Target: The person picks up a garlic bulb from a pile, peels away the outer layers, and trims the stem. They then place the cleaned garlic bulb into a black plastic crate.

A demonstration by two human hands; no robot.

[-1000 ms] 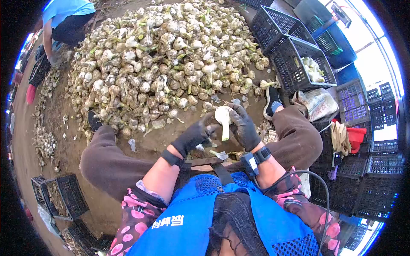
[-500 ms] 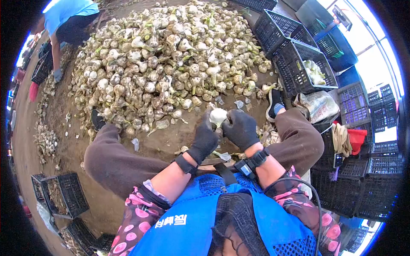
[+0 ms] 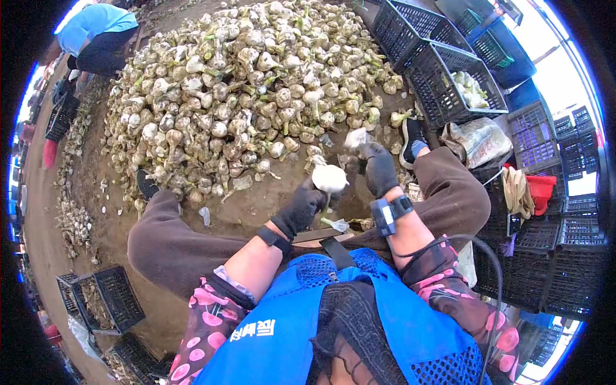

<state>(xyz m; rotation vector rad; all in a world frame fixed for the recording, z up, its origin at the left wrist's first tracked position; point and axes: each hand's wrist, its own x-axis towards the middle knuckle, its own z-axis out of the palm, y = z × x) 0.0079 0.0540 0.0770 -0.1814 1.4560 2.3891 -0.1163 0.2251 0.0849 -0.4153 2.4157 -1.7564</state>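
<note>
My left hand (image 3: 305, 206), in a dark glove, is closed on a clean white garlic bulb (image 3: 329, 178) in front of my lap. To its right and a little farther out, my right hand (image 3: 378, 168), also gloved, pinches a pale piece of papery skin (image 3: 357, 138), apart from the bulb. Beyond both hands lies a large heap of garlic bulbs (image 3: 244, 96), many with soil on them and short stems. A cut stem piece (image 3: 335, 224) lies below the bulb, near my lap.
Black crates (image 3: 455, 83) stand at the upper right, one holding pale garlic. A sack (image 3: 478, 142) and stacked crates (image 3: 581, 263) are on the right. Another person (image 3: 99, 38) bends at the upper left. More crates (image 3: 109, 298) stand at the lower left.
My right hand has moved up and right, away from the bulb, with a piece of skin. My left hand still holds the bulb. The other person's arm has drawn back from the ground.
</note>
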